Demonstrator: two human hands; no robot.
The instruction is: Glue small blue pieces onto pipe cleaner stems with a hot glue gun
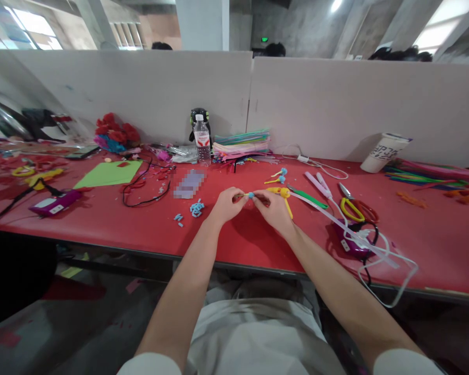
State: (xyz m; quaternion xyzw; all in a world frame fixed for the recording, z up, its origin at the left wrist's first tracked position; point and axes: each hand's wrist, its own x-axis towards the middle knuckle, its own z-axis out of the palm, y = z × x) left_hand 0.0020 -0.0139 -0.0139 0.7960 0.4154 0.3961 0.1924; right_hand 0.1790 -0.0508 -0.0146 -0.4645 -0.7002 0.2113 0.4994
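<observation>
Above the red table, both hands meet in front of me. My left hand [230, 205] is closed, pinching a thin yellow stem whose tip reaches toward a small light-blue piece [251, 195]. The fingertips of my right hand [274, 211] pinch that blue piece from the other side. Just beyond my right hand lies a yellow glue gun [283, 192] with a long clear glue stick [336, 221] in its back. Behind it rest yellow stems with blue heads [281, 179]. Several cut blue pieces [196, 209] are heaped left of my left hand.
On the right lie a green-handled tool [315, 200], a pink iron-like tool [318, 183], scissors [352, 209], a purple box [352, 242] with cords and a tilted paper cup [385, 152]. A water bottle [202, 140] and pipe cleaners [242, 145] line the partition. Green paper [109, 174] lies left.
</observation>
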